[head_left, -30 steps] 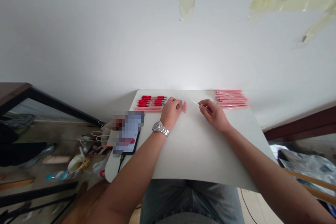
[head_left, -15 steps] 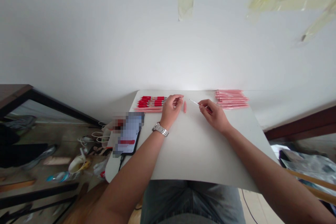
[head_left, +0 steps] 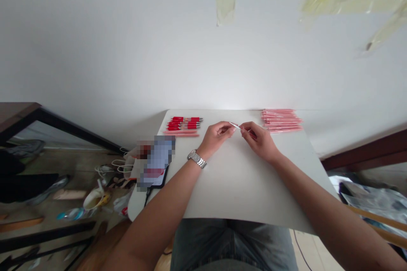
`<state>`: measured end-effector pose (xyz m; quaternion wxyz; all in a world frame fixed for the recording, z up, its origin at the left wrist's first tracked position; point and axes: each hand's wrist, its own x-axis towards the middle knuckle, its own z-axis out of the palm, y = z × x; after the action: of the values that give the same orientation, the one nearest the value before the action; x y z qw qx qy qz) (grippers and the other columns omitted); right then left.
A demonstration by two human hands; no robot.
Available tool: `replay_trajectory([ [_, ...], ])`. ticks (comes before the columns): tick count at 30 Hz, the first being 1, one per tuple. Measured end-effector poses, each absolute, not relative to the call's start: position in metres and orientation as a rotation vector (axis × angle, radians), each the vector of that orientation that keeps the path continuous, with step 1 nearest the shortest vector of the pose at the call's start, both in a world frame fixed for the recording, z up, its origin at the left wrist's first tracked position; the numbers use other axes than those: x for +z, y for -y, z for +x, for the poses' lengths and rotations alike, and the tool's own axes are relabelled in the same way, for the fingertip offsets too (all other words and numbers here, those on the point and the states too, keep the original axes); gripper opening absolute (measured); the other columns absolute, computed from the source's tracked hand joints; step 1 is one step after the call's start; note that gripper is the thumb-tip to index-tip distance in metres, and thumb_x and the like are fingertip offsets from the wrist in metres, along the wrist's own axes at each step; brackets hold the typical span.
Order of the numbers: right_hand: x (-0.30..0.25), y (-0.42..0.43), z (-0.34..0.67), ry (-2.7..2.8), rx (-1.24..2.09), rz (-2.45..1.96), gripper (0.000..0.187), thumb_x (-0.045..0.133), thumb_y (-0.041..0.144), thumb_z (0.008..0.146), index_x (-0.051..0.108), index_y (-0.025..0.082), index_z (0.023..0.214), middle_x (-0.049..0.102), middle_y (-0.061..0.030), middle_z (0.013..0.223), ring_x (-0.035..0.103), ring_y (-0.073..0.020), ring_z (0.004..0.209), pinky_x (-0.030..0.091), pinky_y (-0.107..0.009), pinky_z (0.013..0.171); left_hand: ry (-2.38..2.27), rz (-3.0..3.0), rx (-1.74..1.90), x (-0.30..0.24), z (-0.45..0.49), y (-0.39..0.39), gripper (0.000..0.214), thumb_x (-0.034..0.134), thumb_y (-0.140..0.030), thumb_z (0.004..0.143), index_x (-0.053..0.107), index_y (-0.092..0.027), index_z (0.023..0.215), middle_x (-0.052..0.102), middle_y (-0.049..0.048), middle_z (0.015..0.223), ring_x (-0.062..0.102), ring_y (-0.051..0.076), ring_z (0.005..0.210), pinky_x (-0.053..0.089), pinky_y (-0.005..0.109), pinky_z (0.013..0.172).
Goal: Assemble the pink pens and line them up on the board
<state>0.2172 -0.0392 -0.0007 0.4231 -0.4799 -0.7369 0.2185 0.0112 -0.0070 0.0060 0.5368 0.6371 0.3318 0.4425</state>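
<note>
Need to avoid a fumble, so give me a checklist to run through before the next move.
1. Thin white rod held in the right hand: ok, between thumb and fingers.
2. Left hand at the rod's other end: ok, its fingertips are there.
3. Left hand's grip firm on the rod: cannot tell at this size.
4. Red pens grouped: ok, side by side on the table.
5. Pink bundle untouched by the right hand: cannot tell, they nearly meet in this view.
6. Phone away from the left hand: ok, farther left.
</note>
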Motion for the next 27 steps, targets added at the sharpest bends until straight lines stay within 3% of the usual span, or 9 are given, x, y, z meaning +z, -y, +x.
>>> replay_trajectory([
  [8, -0.002, 0.04, 0.217, 1.866, 0.533, -1.191, 0.027, 0.05, 0.048, 0.104, 0.063, 0.024, 0.11, 0.073, -0.0055, 0.096, 0.064, -0.018, 0.078, 0.05, -0.031, 0.07, -0.784, 1.526, 1.05, 0.005, 0.011, 0.006, 0.029, 0.071, -0.044, 0.091, 0.075, -0.017, 0.102, 0.068, 0.0035, 0.082, 0.063, 0.014, 0.077, 0.055, 0.026, 0.074],
  [21, -0.002, 0.039, 0.217, 1.83, 0.543, -1.213, 0.027, 0.052, 0.048, 0.103, 0.063, 0.025, 0.109, 0.069, -0.0044, 0.091, 0.06, -0.017, 0.072, 0.049, -0.031, 0.067, -0.827, 1.418, 1.21, 0.005, 0.007, -0.002, 0.032, 0.067, -0.052, 0.094, 0.064, -0.02, 0.097, 0.068, 0.003, 0.084, 0.064, 0.013, 0.072, 0.057, 0.028, 0.068],
  [27, -0.001, 0.038, 0.22, 1.797, 0.518, -1.27, 0.027, 0.053, 0.046, 0.103, 0.065, 0.024, 0.112, 0.069, -0.0043, 0.091, 0.059, -0.0157, 0.07, 0.048, -0.029, 0.067, -0.893, 1.28, 1.406, 0.003, 0.005, -0.011, 0.032, 0.066, -0.052, 0.093, 0.057, -0.021, 0.092, 0.07, 0.0047, 0.093, 0.07, 0.014, 0.081, 0.061, 0.033, 0.081],
])
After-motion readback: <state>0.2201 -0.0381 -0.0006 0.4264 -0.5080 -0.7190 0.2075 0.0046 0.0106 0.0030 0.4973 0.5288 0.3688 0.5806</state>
